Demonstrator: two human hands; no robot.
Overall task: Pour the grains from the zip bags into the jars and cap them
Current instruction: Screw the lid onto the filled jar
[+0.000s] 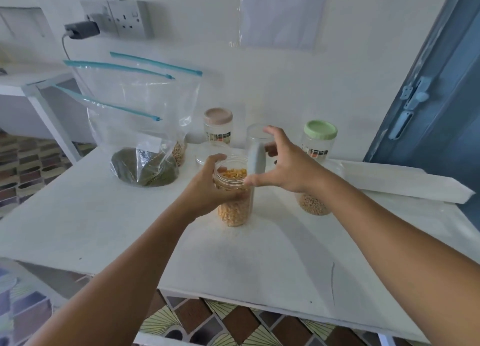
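A clear jar [233, 208] filled with yellow grains stands uncapped at the middle of the white table [104, 215]. My left hand [210, 187] grips its upper wall. My right hand [285, 163] holds a grey lid [255, 159] on edge just right of the jar's mouth, thumb low and fingers spread above. Under my right wrist stands another jar [313, 204] with pale grains. Zip bags [137, 127] with teal seals stand at the back left, one holding green grains [145, 171], one pale grains.
At the back stand a pink-lidded jar [218, 124], a green-lidded jar [319, 140], an open clear jar [257, 135] and a clear lid [205, 153]. A folded white sheet [405, 179] lies at the right. Wall sockets and a blue door flank the table.
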